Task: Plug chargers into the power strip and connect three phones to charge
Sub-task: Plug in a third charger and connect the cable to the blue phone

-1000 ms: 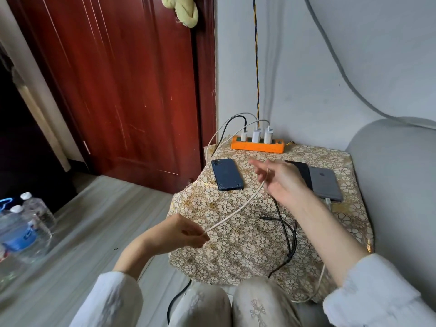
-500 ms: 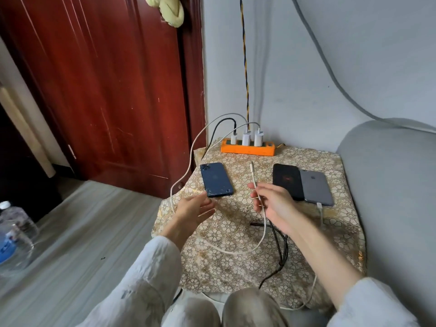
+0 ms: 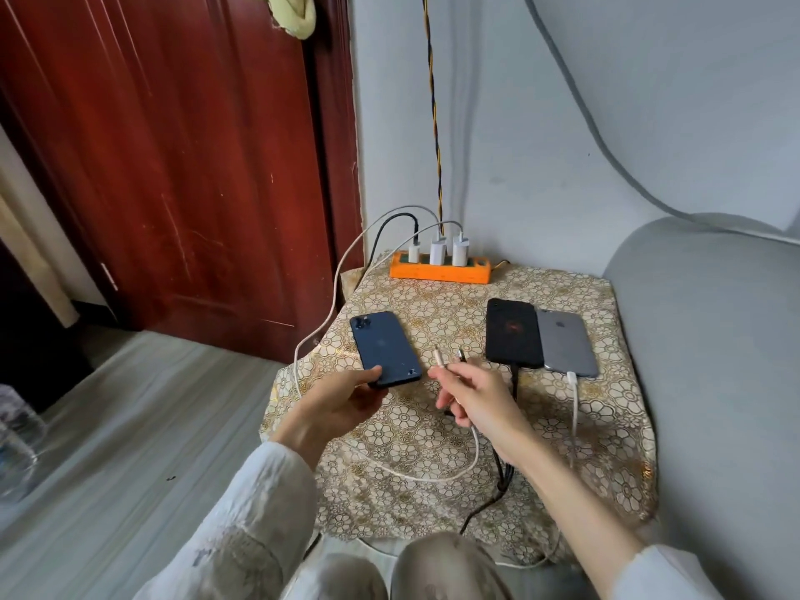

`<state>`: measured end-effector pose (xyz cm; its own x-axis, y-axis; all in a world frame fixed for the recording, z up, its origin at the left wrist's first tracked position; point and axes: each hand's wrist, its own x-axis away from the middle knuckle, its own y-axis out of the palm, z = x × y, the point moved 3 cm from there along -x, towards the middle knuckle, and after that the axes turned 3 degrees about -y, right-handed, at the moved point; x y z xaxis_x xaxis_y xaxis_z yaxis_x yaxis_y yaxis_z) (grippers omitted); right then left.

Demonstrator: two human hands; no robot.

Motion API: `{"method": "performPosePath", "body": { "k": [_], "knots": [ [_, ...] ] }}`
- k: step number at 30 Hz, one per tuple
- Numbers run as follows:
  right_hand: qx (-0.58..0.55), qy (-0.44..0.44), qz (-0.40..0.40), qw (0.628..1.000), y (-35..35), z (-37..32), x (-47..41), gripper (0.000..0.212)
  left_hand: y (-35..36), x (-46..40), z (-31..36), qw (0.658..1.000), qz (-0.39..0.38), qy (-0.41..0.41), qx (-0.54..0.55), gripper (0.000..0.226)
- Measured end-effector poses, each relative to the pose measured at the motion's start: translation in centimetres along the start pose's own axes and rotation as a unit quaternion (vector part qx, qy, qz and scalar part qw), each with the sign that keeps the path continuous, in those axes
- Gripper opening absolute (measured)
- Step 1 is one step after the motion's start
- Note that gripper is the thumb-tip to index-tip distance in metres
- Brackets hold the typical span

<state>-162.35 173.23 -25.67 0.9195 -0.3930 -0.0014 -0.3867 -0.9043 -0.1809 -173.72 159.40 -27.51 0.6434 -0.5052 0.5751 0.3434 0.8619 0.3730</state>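
Phone, blue [image 3: 384,348], face down on patterned cloth [image 3: 433,426], at 9 o'clock from black phone [image 3: 513,333]; left hand [image 3: 342,400] grips its near corner. Right hand [image 3: 480,398] pinches white cable [image 3: 454,472] near plug end [image 3: 439,356], plug just beside blue phone, apart. Grey phone [image 3: 567,343] touching black phone's 3 o'clock side, both cabled. Orange power strip [image 3: 440,271] at 12 o'clock edge, three chargers [image 3: 438,251] seated.

Three white chargers [image 3: 437,252] are plugged into the orange power strip [image 3: 440,271] at the far edge. A blue phone [image 3: 384,347] lies face down at left, unplugged. Black [image 3: 513,333] and grey [image 3: 567,343] phones lie touching at right, cabled.
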Motion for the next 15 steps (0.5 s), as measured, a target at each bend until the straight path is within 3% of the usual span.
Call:
{"method": "performPosePath", "body": {
  "k": [5,15],
  "knots": [
    [0.001,-0.024,-0.027,0.999,0.6,-0.3,0.4,0.020,-1.3,0.8,-1.7,1.000,-0.028,-0.007,0.012,0.007],
    [0.010,-0.022,-0.143,0.989,2.6,-1.3,1.3,0.029,-0.9,2.5,0.6,0.984,-0.039,0.110,0.137,0.010]
  ]
}}
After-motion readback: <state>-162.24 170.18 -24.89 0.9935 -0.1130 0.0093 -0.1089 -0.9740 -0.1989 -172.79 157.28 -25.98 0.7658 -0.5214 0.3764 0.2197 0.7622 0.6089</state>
